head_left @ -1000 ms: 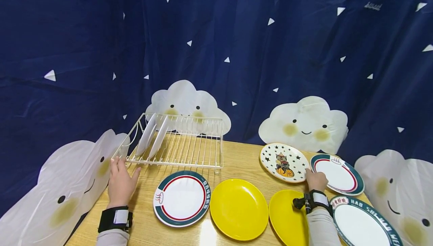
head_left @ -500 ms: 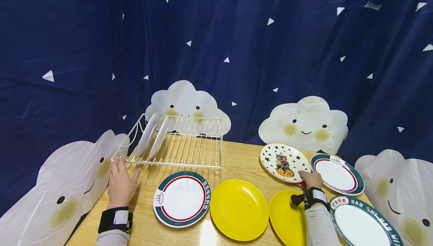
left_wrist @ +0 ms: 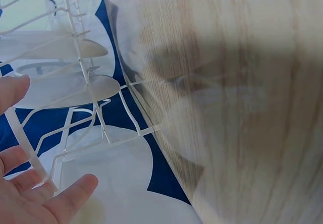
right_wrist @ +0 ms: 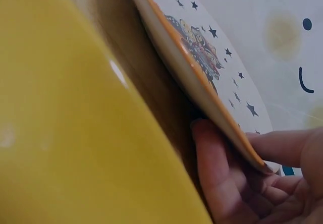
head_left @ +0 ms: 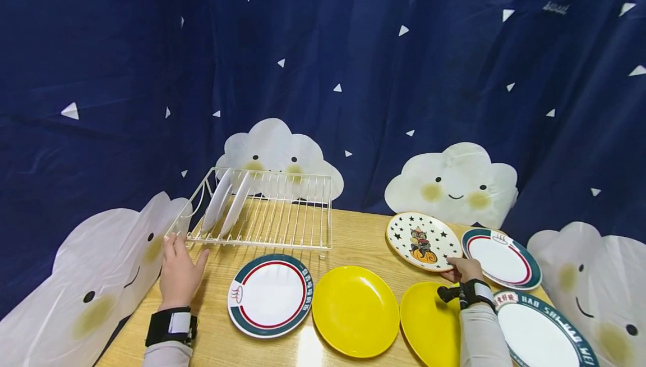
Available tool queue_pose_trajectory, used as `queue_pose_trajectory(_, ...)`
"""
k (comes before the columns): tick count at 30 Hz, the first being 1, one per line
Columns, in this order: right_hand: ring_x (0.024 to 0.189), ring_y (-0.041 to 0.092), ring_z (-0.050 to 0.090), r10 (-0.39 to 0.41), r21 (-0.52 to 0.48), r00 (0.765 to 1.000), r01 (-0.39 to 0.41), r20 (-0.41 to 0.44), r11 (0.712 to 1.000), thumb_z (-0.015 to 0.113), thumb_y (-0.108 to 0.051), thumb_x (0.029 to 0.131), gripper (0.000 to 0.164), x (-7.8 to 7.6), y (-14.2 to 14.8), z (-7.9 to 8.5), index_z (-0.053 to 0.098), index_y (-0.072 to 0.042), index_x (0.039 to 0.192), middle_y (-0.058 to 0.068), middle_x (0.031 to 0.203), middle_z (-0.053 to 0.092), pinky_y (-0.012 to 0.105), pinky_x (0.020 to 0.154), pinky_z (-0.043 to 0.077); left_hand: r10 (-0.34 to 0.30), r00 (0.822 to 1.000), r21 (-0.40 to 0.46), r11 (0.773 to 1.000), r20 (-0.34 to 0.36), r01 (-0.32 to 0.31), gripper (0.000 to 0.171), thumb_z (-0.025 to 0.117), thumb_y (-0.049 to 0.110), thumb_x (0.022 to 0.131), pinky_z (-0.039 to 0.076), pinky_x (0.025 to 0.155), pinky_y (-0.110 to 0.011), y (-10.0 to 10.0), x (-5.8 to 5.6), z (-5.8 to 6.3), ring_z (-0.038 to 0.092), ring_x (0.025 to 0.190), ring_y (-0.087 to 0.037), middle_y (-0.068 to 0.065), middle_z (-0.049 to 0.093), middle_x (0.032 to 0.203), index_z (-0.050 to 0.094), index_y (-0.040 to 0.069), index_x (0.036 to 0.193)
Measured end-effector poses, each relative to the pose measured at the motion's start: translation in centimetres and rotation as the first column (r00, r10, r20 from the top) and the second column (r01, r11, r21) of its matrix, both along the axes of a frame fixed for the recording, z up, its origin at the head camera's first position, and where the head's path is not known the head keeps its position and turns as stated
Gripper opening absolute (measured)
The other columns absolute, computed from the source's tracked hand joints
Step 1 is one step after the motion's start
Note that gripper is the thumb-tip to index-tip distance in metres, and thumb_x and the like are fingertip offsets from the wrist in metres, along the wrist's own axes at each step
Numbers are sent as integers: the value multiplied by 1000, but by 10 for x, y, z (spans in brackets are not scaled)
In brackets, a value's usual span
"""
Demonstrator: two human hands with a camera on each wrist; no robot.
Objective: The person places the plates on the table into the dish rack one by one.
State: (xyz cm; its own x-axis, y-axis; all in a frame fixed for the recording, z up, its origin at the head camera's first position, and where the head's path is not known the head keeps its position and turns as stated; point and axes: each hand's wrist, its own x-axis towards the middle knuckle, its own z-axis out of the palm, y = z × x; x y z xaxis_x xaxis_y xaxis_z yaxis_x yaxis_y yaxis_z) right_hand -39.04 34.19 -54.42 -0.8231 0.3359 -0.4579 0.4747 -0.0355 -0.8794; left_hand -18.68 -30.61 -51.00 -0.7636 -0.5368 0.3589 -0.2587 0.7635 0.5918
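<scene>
In the head view, a cream plate (head_left: 423,239) with black stars, a cartoon animal and an orange rim lies at the back right. My right hand (head_left: 466,269) pinches its near right rim, thumb on top and fingers beneath, as the right wrist view shows on the plate's edge (right_wrist: 202,90). At the left, my left hand (head_left: 179,277) rests with extended fingers against the near left corner of a white wire dish rack (head_left: 272,244). Two white plates stand on edge in the rack, the left one (head_left: 217,204) close beside the other plate (head_left: 236,205).
A green-and-red-rimmed plate (head_left: 270,297) lies before the rack. Right of it are a yellow plate (head_left: 355,312) and another yellow plate (head_left: 429,322), partly under my right forearm. Two more green-rimmed plates, one round (head_left: 499,260) and one larger (head_left: 542,330), lie at the far right.
My right hand has moved slightly left from the gap between two plates onto the star plate's rim and now pinches it. The left hand stays at the rack.
</scene>
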Motion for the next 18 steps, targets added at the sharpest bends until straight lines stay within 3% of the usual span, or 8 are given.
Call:
queue_pose_trajectory(4, 50, 15, 62, -2, -7, 999, 2, 49, 1000, 57, 0, 93, 37, 1, -3, 4, 43, 16, 123, 5, 55, 58, 35, 57, 60, -4, 1000, -6, 1000, -12, 4, 72, 70, 26, 89, 29, 109, -67, 0, 0, -1, 22, 143, -52, -32, 25, 151, 35, -10, 140)
queue_pose_trajectory(9, 54, 15, 58, 10, 6, 997, -11, 80, 1000, 56, -3, 95, 20, 4, -8, 10, 50, 9, 110, 5, 60, 55, 32, 58, 60, -2, 1000, -9, 1000, -1, 2, 72, 70, 25, 89, 31, 107, -67, 0, 1, 0, 24, 142, -53, -32, 25, 151, 34, -10, 141)
queue_pose_trajectory(15, 56, 16, 64, 25, -103, 998, -20, 50, 994, 52, -2, 96, 15, 7, -10, 15, 50, 7, 109, 5, 60, 60, 34, 62, 61, -4, 1000, -2, 1000, 1, 4, 73, 69, 25, 89, 30, 108, -67, 1, 1, 2, 23, 142, -52, -33, 24, 151, 34, -10, 142)
queue_pose_trajectory(18, 55, 16, 65, 49, -108, 998, -46, 29, 993, 52, -4, 97, 16, 11, -12, 19, 50, 6, 109, 5, 59, 61, 32, 61, 61, -4, 1000, -4, 1000, -6, 4, 73, 69, 25, 89, 30, 108, -67, 1, 2, 2, 22, 143, -52, -33, 24, 151, 33, -10, 142)
